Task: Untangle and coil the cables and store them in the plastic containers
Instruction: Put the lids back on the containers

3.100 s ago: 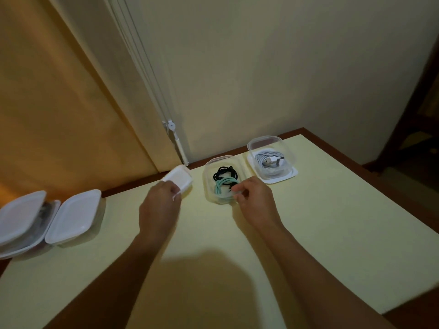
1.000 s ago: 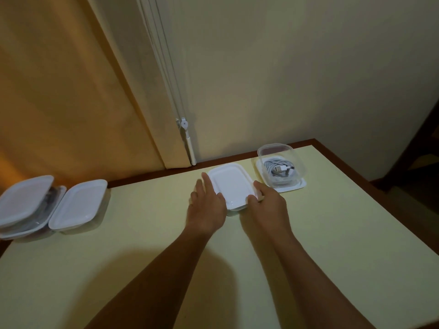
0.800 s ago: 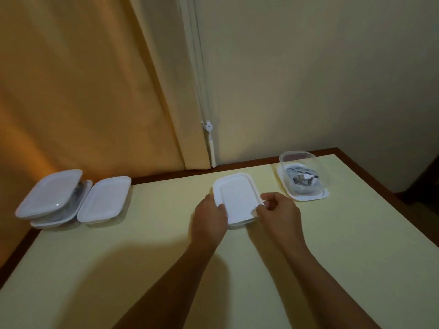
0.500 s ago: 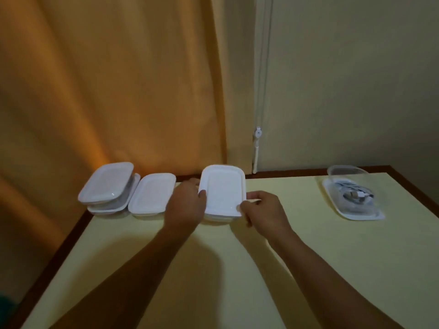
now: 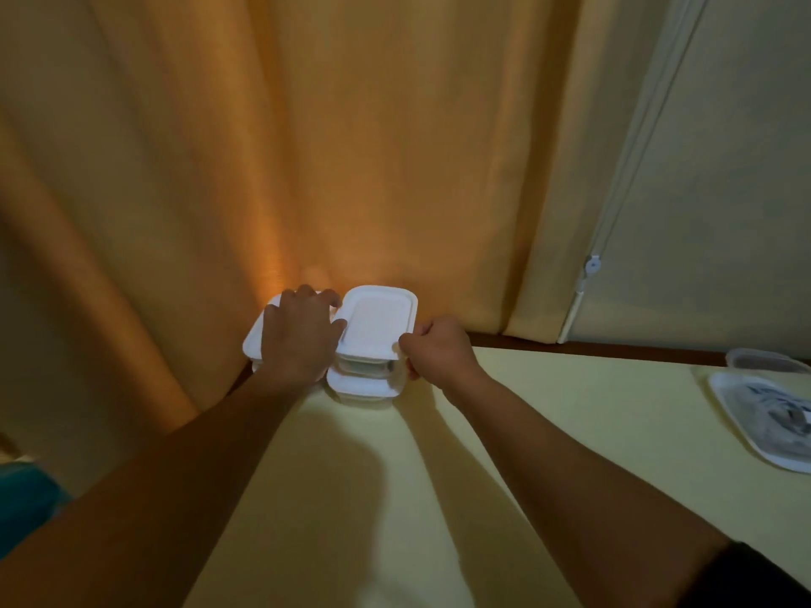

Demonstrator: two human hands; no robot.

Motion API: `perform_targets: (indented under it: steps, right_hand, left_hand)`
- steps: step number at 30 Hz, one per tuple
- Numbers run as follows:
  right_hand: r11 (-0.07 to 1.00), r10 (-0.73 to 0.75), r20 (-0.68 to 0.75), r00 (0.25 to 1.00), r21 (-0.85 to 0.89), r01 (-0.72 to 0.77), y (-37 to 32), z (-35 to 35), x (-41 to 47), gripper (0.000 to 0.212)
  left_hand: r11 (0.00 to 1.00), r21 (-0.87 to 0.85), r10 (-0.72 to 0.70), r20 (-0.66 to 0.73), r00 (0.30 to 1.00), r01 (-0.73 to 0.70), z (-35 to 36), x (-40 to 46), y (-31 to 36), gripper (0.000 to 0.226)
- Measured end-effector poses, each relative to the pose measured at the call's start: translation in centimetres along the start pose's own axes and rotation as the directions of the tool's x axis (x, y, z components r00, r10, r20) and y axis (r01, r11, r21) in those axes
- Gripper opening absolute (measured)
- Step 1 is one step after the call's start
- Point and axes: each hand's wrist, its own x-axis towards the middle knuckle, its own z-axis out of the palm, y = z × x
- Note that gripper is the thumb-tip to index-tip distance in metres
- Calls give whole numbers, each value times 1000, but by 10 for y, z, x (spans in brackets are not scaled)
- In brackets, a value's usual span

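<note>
Having carried the closed white-lidded plastic container (image 5: 379,323) across, we stack it, left hand (image 5: 298,335) and right hand (image 5: 439,349) gripping its ends; one packed.

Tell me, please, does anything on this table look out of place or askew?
One thing: the clear plastic container of pale coiled cables at the table's right edge stands alone without its lid on, seemingly resting on its white lid. The white-lidded container, held by the left hand and right hand, sits squarely on another.
</note>
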Motion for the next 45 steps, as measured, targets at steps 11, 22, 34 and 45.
perform_targets:
  steps: [11, 22, 34, 45]
  right_hand:
    - [998, -18, -28, 999, -58, 16, 10, 5, -10, 30]
    - [975, -34, -435, 900, -213, -66, 109, -191, -72, 28]
    - [726, -149, -506, 849, -639, -254, 205, -343, -114, 27]
    - [786, -116, -382, 917, -600, -151, 224, -380, -127, 21]
  left_hand:
    - [998, -70, 6, 52, 999, -3, 9, -10, -10, 35]
    - [823, -500, 345, 60, 937, -271, -14, -44, 159, 22]
    - [673, -585, 642, 158, 750, -453, 28, -125, 373, 27]
    - [662, -346, 740, 158, 654, -665, 77, -177, 445, 39]
